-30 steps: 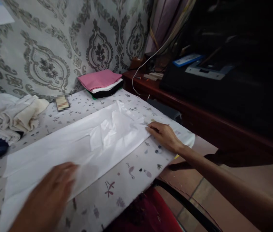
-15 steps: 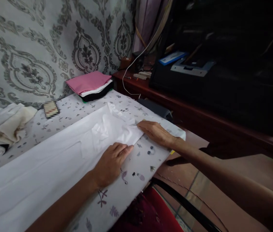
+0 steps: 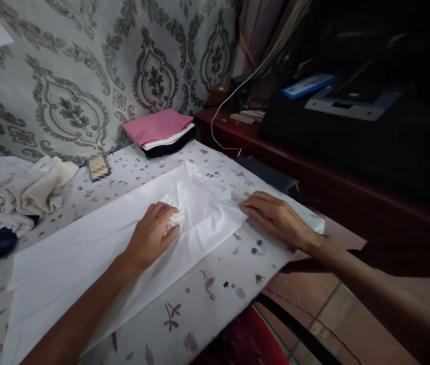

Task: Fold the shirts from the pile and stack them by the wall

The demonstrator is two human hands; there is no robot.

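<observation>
Grips a bunched fold of the white cloth [image 3: 85,243] between left hand [image 3: 156,234] thumb and fingers; pinches its right-hand end with right hand [image 3: 274,218] fingertips. Has it spread lengthwise across the tabletop [image 3: 215,263], in front of a pink-topped folded stack [image 3: 157,126] and right of a pale heap [image 3: 28,187].

Dim, uneven indoor lighting; the source cannot be made out. The white cloth [image 3: 97,228] is the brightest area, with soft grey shading in its folds. At right, a black panel [image 3: 352,157] sinks into darkness, bearing faint reflections. The right forearm [image 3: 370,289] blurs toward the wide-angle-stretched margin. A small pale object [image 3: 98,167] appears pixelated.
</observation>
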